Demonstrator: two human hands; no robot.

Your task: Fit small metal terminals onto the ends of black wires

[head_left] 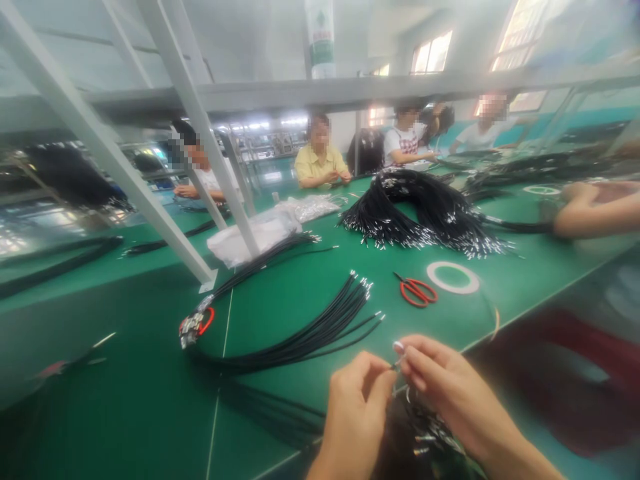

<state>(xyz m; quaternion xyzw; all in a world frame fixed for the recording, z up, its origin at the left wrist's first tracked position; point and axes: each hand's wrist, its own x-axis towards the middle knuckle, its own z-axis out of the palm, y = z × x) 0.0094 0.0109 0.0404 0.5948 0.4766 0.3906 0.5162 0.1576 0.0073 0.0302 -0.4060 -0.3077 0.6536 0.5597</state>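
Low on the right, my left hand (359, 407) pinches the end of a thin black cable (394, 366) between thumb and forefinger. My right hand (445, 383) is closed at that same end, its fingertips almost touching the left ones. A small white piece (399, 347) shows at its fingertips; what it is I cannot make out. Below both hands hangs a cluster of cables with metal ends (425, 441), partly hidden by the right hand. A bundle of black cables (300, 343) with silvery tips lies on the green table just beyond.
Red-handled scissors (419, 293) and a white tape ring (463, 291) lie ahead. A big heap of black cables (425, 200) and plastic bags (260, 230) sit farther back. Metal posts (185, 220) rise at left. Another person's arm (600, 210) reaches in at right; several people sit opposite.
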